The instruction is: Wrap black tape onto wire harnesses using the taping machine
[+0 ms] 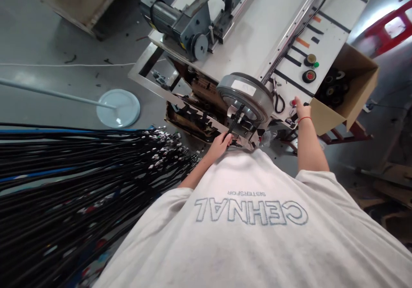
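My left hand [220,143] is closed around a thin black cable [236,117] that runs up into the grey ring-shaped winding head [246,94] of a white machine [257,34]. My right hand [301,109] reaches to the machine's control panel, fingers closed, the thumb pressing near a small red button [293,103]. A red string circles that wrist. My white T-shirt [257,223] fills the bottom of the view.
A large bundle of black cables with white connectors [80,185] lies at the left. A grey motor [167,15] sits on the machine's far end. An open cardboard box [347,90] holding black tape rolls stands at the right. A white round base [118,107] rests on the floor.
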Demonstrator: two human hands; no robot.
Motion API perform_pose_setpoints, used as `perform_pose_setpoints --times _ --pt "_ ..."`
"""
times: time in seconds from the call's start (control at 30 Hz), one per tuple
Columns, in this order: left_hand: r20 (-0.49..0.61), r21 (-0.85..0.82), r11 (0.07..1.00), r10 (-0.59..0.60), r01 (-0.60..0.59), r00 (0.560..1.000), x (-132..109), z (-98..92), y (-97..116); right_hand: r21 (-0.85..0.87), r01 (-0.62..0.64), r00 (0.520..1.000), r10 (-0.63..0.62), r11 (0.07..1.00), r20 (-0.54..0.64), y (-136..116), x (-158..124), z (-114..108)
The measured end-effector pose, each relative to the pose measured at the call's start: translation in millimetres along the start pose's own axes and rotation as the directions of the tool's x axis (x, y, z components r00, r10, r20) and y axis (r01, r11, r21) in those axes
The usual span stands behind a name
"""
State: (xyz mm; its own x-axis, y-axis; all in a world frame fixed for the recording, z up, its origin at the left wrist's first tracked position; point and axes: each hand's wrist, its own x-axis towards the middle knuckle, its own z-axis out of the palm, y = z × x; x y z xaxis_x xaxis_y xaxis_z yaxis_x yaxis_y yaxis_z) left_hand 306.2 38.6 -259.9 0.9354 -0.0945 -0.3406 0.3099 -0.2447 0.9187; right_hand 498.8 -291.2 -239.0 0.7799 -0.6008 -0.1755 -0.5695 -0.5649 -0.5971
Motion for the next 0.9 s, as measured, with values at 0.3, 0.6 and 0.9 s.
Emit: perform_pose_setpoints --times 0.3,0.6,0.9 --pt "-0.113 0.142 0.989 -0.015 0.032 0.993 5.2 -7.7 13.4 0.012 -0.087 0.985 0.088 0.996 -0.151 34.5 9.0 33.5" --pt "-0.147 0.214 0.975 -0.031 0.062 0.989 0.0 -13.2 23.1 -0.006 -0.074 0.989 0.073 0.997 -0.132 33.8 11.9 32.6" --pt "-0.066 0.161 0.986 -0.035 0.045 0.997 -6.6 -20.6 -6.0 -0.024 -0.083 0.989 0.080 0.996 -0.124 32.7 12.3 32.4"
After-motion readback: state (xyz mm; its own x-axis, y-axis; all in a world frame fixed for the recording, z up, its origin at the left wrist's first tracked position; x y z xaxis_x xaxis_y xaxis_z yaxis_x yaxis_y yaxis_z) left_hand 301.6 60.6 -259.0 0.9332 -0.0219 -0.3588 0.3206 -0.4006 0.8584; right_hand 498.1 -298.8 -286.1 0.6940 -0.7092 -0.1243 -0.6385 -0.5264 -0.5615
